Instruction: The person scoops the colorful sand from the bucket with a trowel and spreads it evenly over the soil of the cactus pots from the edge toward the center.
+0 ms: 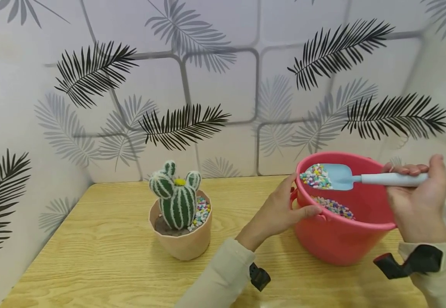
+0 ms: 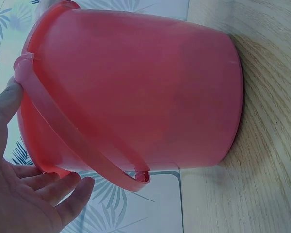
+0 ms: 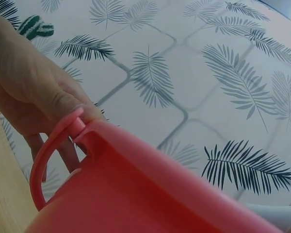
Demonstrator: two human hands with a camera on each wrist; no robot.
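Note:
My right hand (image 1: 419, 205) grips the pale handle of a light-blue trowel (image 1: 340, 176) above the red bucket (image 1: 334, 244), palm turned up. Colourful pebbles (image 1: 316, 176) fill the front of its scoop. More small pebbles (image 1: 332, 207) lie inside the bucket. My left hand (image 1: 277, 211) holds the bucket at its left rim. In the left wrist view, the thumb and fingers of the left hand (image 2: 29, 189) span the rim, beside the hanging bucket handle (image 2: 72, 131). In the right wrist view, only part of the trowel handle (image 3: 276, 213) shows.
A knitted green cactus (image 1: 180, 205) stands in a peach pot (image 1: 188, 246) left of the bucket, with coloured pebbles (image 1: 201, 214) along the right side of the pot. Beneath them is a wood-grain table (image 1: 103, 239). A leaf-patterned wall (image 1: 227, 94) rises behind.

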